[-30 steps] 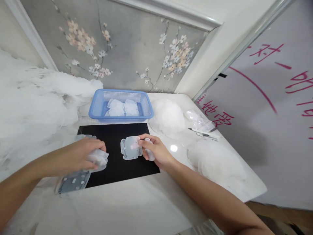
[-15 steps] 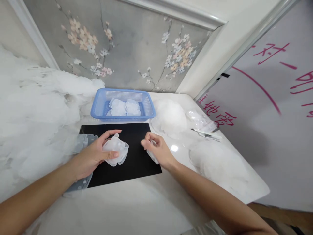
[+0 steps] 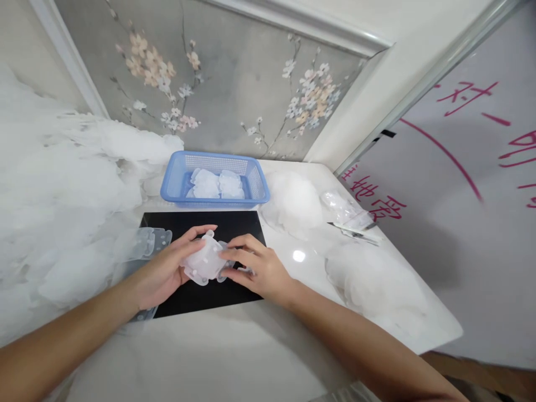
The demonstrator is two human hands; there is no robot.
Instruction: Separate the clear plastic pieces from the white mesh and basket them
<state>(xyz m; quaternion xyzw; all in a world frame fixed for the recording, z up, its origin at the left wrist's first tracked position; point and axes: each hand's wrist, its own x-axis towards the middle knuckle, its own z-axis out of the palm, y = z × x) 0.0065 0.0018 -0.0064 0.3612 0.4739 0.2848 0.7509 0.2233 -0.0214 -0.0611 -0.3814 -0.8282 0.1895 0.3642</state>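
My left hand [image 3: 161, 273] is closed around a small stack of translucent white plastic pieces [image 3: 204, 260] with rounded, scalloped edges. It holds the stack above a black mat [image 3: 196, 301]. My right hand [image 3: 266, 272] is at the stack's right side, fingers bent around another translucent plastic piece [image 3: 226, 255] that meets or overlaps the stack. The fingers partly hide this piece. Beside my left wrist lie flat translucent pieces with round dots [image 3: 161, 240], at the mat's left edge.
Behind the mat stands a blue basket [image 3: 215, 204] with several white pieces [image 3: 207, 184] inside. A large white heap [image 3: 62, 195] fills the left. Other white piles [image 3: 293, 201] lie right, near a plastic bag [image 3: 337, 205] and a thin knife-like tool [image 3: 355, 231].
My right hand has moved left from the mat's right side to the stack, bringing its plastic piece against it. My left hand still holds the stack, now slightly further right.
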